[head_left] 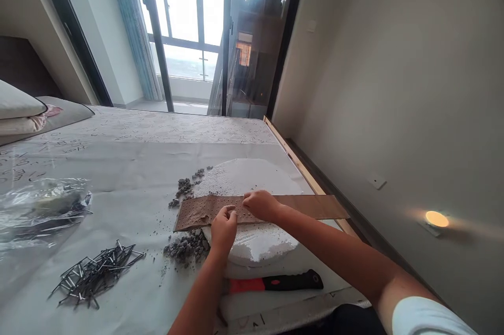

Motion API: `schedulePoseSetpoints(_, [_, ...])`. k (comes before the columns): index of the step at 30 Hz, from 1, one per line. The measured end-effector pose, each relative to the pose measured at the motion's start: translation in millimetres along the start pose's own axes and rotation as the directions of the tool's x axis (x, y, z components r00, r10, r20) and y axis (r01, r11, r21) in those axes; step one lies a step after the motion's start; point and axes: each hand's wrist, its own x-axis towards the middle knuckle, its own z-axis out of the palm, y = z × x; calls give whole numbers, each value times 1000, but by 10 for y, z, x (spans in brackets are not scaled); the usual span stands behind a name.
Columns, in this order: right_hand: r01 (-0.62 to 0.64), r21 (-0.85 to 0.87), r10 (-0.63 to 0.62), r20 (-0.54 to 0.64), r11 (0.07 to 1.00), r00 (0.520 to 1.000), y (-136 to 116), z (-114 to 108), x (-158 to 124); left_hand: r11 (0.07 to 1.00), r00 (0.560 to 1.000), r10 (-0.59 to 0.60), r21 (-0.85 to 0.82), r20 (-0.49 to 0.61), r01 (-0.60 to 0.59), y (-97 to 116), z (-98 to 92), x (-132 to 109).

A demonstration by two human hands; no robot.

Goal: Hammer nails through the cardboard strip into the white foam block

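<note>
A long brown board (311, 206) with many small holes or bumps over its left part lies across a round white foam slab (252, 175). Over the board's middle, my left hand (224, 227) has its thumb and fingertips pinched together. Just right of it, my right hand (262, 205) is closed, its fingers curled down at the board. Anything in either hand is too small or hidden to make out. Nearer to me lies a tool with a red and black grip (275, 283), its head mostly hidden behind my left forearm.
A pile of dark nails (98, 274) lies at the front left, with a clear plastic bag (47, 209) behind it. Grey crumbs (187, 248) are scattered around the board's left end. A wooden rail (303, 167) edges the bed beside the wall (394, 88). Folded bedding (23, 114) sits far left.
</note>
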Motion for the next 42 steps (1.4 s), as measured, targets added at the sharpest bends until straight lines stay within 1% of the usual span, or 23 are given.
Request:
schedulePoseSetpoints(1, [-4, -6, 4, 17, 1000, 1000, -1, 82, 3, 977, 998, 71, 203, 0, -69, 4, 0, -20])
schedulePoseSetpoints(2, [-9, -11, 9, 29, 1000, 1000, -7, 164, 6, 922, 994, 109, 371, 24, -110, 9, 5, -42])
schedulePoseSetpoints(3, [-15, -18, 16, 35, 1000, 999, -15, 241, 9, 859, 992, 114, 496, 59, -129, 17, 15, -64])
schedulePoseSetpoints(5, [-22, -31, 23, 36, 999, 999, -32, 359, 14, 761, 989, 86, 633, 124, -146, 33, 41, -101])
schedulePoseSetpoints(8, [10, -44, -8, 37, 999, 999, -44, 430, 25, 676, 982, 48, 717, 184, -168, 55, 73, -124])
schedulePoseSetpoints(11, [62, -55, -60, 45, 997, 997, -51, 425, 39, 639, 977, 16, 749, 214, -175, 68, 84, -118])
schedulePoseSetpoints(18, [119, -83, -113, 73, 989, 991, -94, 372, 28, 637, 973, -37, 756, 227, -152, 96, 85, -108])
schedulePoseSetpoints(21, [90, -86, -86, 54, 992, 995, -76, 255, 34, 637, 969, -57, 756, 239, -149, 114, 84, -112])
schedulePoseSetpoints(23, [50, -91, -48, 31, 995, 998, -57, 170, 55, 635, 969, -58, 757, 242, -151, 119, 84, -113])
schedulePoseSetpoints(25, [42, -90, -40, 31, 995, 999, -51, 122, 79, 629, 970, -52, 762, 237, -153, 115, 85, -115])
schedulePoseSetpoints(27, [69, -83, -64, 57, 994, 996, -64, 131, 92, 626, 971, -48, 764, 236, -155, 103, 84, -116])
schedulePoseSetpoints(30, [101, -84, -93, 93, 991, 991, -100, 217, 83, 629, 970, -46, 761, 240, -159, 76, 83, -117])
schedulePoseSetpoints(35, [118, -99, -108, 103, 988, 989, -127, 333, 70, 639, 970, -52, 755, 237, -150, 53, 88, -109])
schedulePoseSetpoints(42, [112, -75, -104, 102, 991, 989, -114, 310, 130, 653, 972, -58, 745, 229, -137, 37, 97, -84])
